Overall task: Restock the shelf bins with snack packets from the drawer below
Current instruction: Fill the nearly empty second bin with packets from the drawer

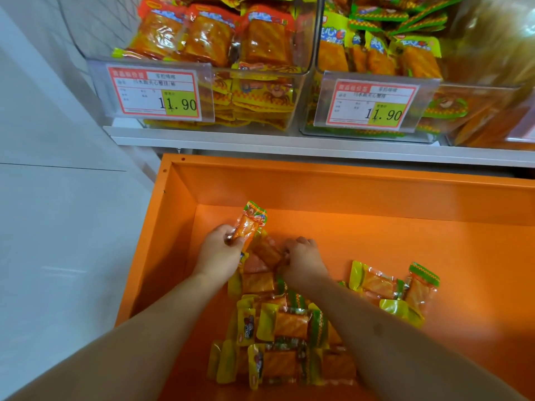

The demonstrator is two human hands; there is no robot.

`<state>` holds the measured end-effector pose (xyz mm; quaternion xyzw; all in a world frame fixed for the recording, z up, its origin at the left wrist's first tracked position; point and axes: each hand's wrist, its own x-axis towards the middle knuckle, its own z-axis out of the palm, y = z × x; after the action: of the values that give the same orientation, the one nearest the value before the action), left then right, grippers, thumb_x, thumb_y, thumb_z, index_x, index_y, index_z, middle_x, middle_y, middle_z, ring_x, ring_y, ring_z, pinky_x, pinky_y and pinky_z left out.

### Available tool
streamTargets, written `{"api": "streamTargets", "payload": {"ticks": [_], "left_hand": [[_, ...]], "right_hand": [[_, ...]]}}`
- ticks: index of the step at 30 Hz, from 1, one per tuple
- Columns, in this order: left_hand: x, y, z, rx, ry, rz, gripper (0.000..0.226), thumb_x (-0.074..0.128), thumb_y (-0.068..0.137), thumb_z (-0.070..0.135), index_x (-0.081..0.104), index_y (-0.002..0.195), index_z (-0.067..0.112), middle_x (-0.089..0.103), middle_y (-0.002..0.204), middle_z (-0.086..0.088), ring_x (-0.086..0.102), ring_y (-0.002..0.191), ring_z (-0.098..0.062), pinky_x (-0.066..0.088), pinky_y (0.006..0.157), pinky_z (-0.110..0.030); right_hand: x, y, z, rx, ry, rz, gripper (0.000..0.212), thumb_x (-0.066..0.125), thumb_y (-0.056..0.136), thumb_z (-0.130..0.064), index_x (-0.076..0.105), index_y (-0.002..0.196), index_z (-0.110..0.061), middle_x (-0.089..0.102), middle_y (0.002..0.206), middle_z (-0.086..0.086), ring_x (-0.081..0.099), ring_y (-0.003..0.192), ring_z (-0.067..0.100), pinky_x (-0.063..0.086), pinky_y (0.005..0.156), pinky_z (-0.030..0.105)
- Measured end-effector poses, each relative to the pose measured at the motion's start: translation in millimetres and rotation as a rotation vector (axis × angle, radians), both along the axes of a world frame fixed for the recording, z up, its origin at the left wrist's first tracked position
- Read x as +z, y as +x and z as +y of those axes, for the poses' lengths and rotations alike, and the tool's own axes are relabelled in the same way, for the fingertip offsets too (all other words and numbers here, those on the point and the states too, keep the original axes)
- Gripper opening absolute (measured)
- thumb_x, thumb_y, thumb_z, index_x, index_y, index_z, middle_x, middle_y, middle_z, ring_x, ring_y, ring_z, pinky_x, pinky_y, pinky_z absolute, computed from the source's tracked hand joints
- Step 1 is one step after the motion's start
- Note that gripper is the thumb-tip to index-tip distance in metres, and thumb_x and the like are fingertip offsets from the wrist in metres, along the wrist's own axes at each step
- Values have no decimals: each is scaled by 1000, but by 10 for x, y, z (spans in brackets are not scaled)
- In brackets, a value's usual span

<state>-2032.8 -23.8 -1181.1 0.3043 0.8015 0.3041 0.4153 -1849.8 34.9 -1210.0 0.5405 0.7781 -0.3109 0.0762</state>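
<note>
The left hand (pixel 221 251) pinches one snack packet (pixel 248 224) above the orange drawer (pixel 376 195); the right hand (pixel 301 260) curls onto the loose pile (pixel 278 328). Packets look light, crinkly, probably slippery; best gripped at the sealed ends.

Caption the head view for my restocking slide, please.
Left hand lifts a snack packet from the orange drawer; right hand gathers more below stocked bins.

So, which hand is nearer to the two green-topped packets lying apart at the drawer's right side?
Right hand: just left of the two green-topped packets. Left hand is farther left.
</note>
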Motion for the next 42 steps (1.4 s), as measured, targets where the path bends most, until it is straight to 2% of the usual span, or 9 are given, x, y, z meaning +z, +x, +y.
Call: {"api": "streamTargets", "payload": {"ticks": [3,9,13,16,20,26,29,37,42], "left_hand": [[59,14,3,11,-36,-16,5,63,99,18,68,100,21,72,90,0,68,81,-19,47,64,-26],[398,33,63,-3,-44,-44,18,62,101,17,58,118,21,69,107,-1,65,85,-18,45,63,-26],[859,50,21,-79,20,-90,34,59,104,16,52,129,38,63,110,9,60,89,-3,43,64,-21],[1310,138,-51,-142,91,-107,35,58,103,8,54,125,35,64,105,8,59,83,2,45,60,-15],[1912,361,-261,-241,152,-121,40,57,98,-7,56,101,33,67,98,3,58,77,0,42,54,-5],[2595,581,-702,-394,245,-250,32,81,87,30,66,115,29,76,104,2,71,90,2,52,74,-9],[2790,587,-857,-441,290,-140,39,85,84,19,66,115,32,77,105,5,71,99,-2,58,90,-25],[3080,373,-974,-473,233,-180,26,73,95,10,69,112,28,78,103,19,73,96,2,56,88,-16],[3145,398,-864,-555,182,-198,44,72,95,8,71,102,52,73,105,33,67,102,12,53,94,-18]], "right_hand": [[93,96,38,-197,-120,161,12,75,85,-16,65,82,-22,63,87,0,59,86,23,39,64,29],[618,352,223,-294,-251,270,12,70,95,-16,64,85,-20,72,65,8,72,59,29,50,49,34],[1218,418,282,-239,-328,328,10,65,96,-4,61,102,-12,75,72,19,75,62,31,64,62,49],[1810,412,253,-254,-382,389,27,62,97,5,58,118,-11,69,72,23,71,56,29,60,50,37],[2631,450,26,-332,-401,571,11,60,97,8,65,98,-1,68,76,23,70,60,31,61,55,36],[3418,583,-462,-588,-517,819,22,62,101,-18,67,99,3,77,90,26,77,75,34,65,64,35],[3607,631,-636,-631,-630,923,30,55,104,-22,62,116,4,77,98,25,79,84,35,64,62,34],[3648,799,-672,-396,-70,752,10,75,93,-18,71,94,-8,65,74,9,58,60,25,45,55,37],[3642,752,-551,-98,51,594,54,88,82,-30,63,129,-42,62,113,-16,62,101,2,55,80,25]]}}
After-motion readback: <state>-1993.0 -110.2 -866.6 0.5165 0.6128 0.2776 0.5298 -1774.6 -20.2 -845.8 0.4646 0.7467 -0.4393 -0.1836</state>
